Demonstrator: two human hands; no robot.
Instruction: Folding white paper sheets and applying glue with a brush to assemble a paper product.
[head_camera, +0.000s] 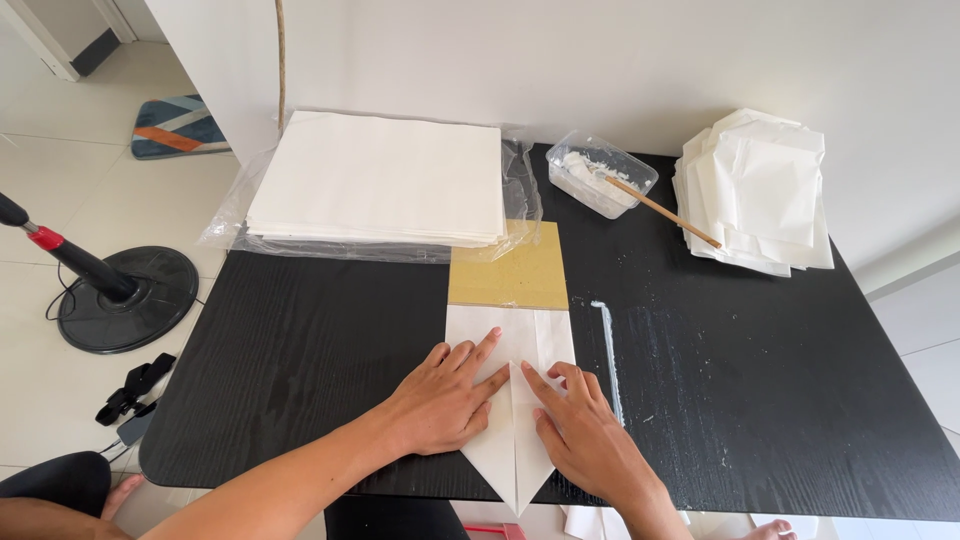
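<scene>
- My left hand (447, 400) lies flat on the white sheet (512, 400) near the tabletop's front edge, fingers spread and pressing down, holding nothing.
- My right hand (580, 425) lies flat on the same sheet just right of the centre fold, fingers spread and pressing, index tip close to the left hand's fingertips.
- The sheet is folded to a point that hangs over the front edge of the table (300, 350); two flaps meet along a centre seam between my hands.
- A tan cardboard (508, 268) piece lies under the sheet's far end and sticks out beyond it toward the back.
- A white glue streak (607, 350) runs front to back on the black tabletop just right of the sheet; fainter smears spread further right.
- A stack (380, 180) of flat white paper rests on clear plastic wrap at the back left, overhanging the left back corner.
- A clear tub (600, 175) of white paste sits at the back edge, centre right, with a wooden stick (665, 212) leaning out of it toward the right.
- A pile (760, 190) of folded white pieces sits at the back right corner.
- On the floor left of the table stands a black round fan base (125, 295) with its pole.
</scene>
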